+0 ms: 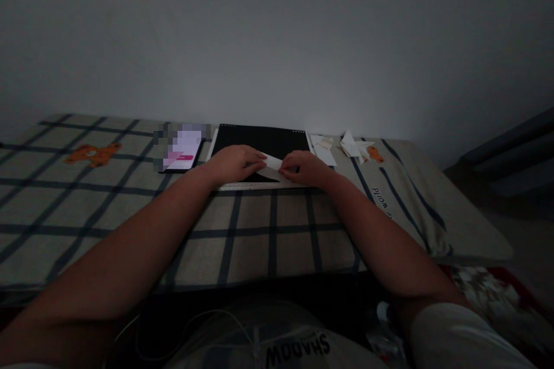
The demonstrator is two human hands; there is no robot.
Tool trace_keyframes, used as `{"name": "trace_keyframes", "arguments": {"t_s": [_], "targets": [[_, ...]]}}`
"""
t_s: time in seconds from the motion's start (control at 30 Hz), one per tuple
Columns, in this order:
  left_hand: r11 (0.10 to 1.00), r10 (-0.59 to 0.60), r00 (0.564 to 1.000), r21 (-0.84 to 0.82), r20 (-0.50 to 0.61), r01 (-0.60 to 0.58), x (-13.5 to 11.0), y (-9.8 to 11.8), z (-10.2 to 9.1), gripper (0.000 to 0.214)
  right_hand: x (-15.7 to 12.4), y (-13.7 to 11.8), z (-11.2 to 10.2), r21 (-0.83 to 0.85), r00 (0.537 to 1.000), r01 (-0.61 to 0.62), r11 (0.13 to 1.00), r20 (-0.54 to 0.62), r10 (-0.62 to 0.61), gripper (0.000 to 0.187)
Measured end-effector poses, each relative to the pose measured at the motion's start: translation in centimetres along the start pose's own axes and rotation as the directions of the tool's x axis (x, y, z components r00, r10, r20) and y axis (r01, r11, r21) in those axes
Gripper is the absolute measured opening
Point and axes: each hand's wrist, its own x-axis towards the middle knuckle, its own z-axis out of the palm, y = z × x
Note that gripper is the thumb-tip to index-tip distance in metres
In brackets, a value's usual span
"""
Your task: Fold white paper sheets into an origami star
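A small piece of white paper [272,166] is held between both hands, low over a black flat board [262,137] with a white border. My left hand [237,162] pinches the paper's left end between thumb and fingers. On the other end, my right hand [305,168] grips it the same way, fingers curled. The paper looks folded, though its exact shape is partly covered by the fingers. Along the board's near edge runs a pale strip like a ruler [246,186].
A tablet or phone with a lit screen [184,150] lies left of the board. To the right are white paper pieces [324,150] and a folded paper shape [352,146]. A checked cloth [251,230] covers the surface, with a wall [268,40] behind. A plastic bottle [385,328] stands below, right.
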Motion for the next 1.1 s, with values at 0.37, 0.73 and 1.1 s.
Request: {"name": "trace_keyframes", "arguments": {"t_s": [0.37,0.73,1.1], "targets": [[0.952,-0.253,0.870,0.052,-0.422,0.302,0.6,1.8,1.2,0.049,0.4,-0.1,1.3,0.234,0.960,-0.248,0.940,-0.071,0.271,0.027],[0.944,-0.329,0.916,-0.092,-0.228,0.316,0.9,2.0,2.4,0.062,0.6,-0.5,1.6,0.249,0.970,-0.173,0.953,-0.125,0.208,0.026],[0.982,-0.175,0.982,-0.091,-0.072,0.168,0.3,0.1,2.0,0.067,0.0,2.4,1.7,-0.108,0.994,0.109,0.988,-0.002,-0.110,0.031]]}}
